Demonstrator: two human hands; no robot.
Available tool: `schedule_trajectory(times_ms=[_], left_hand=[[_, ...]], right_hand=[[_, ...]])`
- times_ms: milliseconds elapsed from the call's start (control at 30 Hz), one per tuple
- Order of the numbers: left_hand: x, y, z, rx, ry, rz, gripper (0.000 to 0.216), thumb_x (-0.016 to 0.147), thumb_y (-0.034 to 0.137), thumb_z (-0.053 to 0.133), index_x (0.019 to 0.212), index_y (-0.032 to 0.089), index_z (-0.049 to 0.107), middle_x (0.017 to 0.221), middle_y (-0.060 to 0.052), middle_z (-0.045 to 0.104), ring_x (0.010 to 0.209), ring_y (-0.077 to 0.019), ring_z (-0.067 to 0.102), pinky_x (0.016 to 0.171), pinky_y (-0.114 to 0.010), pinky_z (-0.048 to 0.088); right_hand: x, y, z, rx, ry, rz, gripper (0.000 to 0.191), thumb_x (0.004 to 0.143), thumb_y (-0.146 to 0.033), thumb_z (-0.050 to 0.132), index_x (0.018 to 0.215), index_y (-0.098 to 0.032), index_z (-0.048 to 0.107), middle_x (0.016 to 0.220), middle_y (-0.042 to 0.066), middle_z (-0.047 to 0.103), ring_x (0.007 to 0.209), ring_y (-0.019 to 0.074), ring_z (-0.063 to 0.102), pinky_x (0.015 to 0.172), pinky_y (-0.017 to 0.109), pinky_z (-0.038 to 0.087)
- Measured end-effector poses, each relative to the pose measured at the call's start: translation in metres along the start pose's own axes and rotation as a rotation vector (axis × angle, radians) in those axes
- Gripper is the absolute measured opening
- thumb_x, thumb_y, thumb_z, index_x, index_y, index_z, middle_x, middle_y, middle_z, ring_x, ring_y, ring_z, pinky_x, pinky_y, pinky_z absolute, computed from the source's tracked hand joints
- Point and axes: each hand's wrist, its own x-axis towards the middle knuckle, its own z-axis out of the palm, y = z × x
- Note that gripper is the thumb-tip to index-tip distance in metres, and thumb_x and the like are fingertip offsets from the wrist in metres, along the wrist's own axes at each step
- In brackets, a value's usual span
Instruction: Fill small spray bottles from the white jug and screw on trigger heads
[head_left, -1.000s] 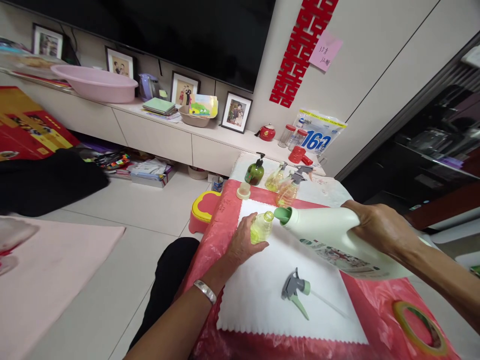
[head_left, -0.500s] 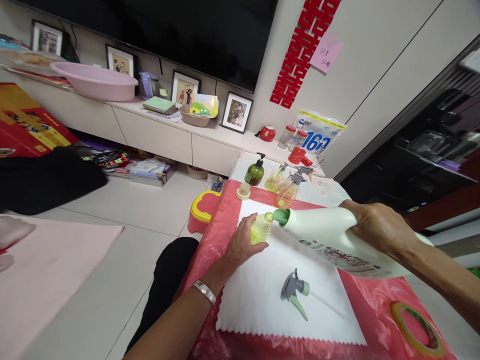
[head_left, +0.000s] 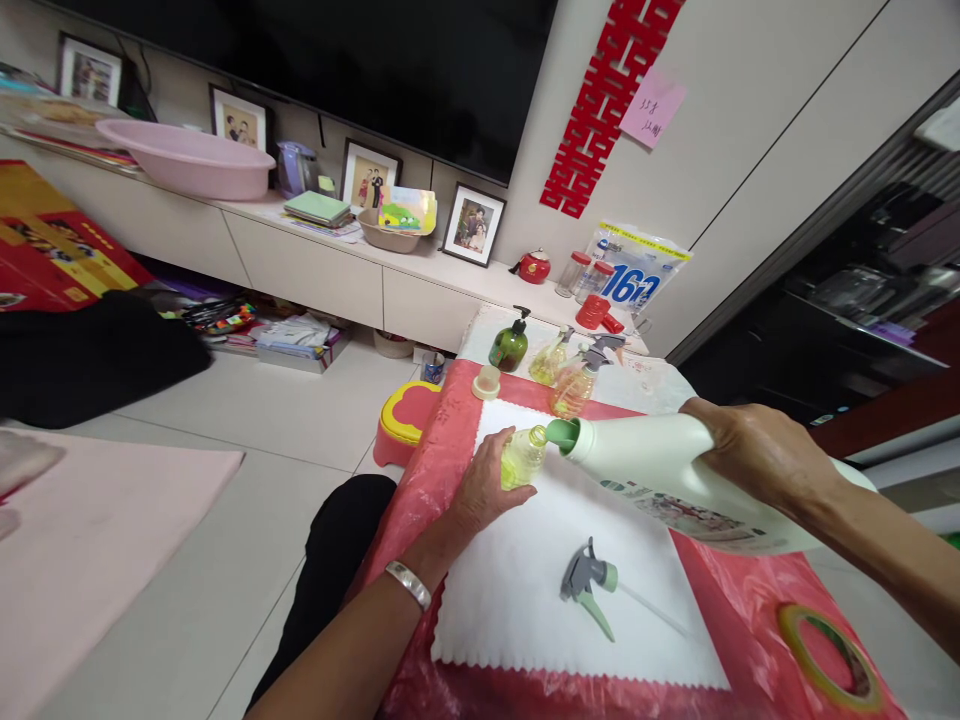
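Both grasped | left hand (head_left: 484,485): clear yellowish plastic bottle (head_left: 528,456), likely squeezable | right hand (head_left: 757,452): pale-green plastic jug (head_left: 641,447), likely heavy, handle-held

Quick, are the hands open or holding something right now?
Left hand: closed around a small, yellowish, uncapped bottle.
Right hand: closed on a large pale green jug.

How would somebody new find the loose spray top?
Find the red table cover, then the white mat on it. The grey-and-green spray top lies there; unlike the sprayers on bottles behind it, it's loose, its clear tube bare.
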Motion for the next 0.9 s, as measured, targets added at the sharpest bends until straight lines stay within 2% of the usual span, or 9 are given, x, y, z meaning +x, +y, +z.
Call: schedule_trajectory(times_ms=[900], left_hand=[[-0.001,-0.0012,0.0012,-0.011,-0.006,-0.001,0.09,0.064,0.022,0.082,0.142,0.022,0.035,0.14,-0.014,0.052,0.133,-0.0333,0.051,0.114,-0.054,0.042]], right_hand=[[-0.001,-0.0023,-0.0094,-0.023,-0.003,-0.013,0.015,0.074,-0.019,0.048,0.084,-0.028,0.055,0.074,0.002,0.064,0.065,0.0201,0.058,0.056,0.03,0.026]])
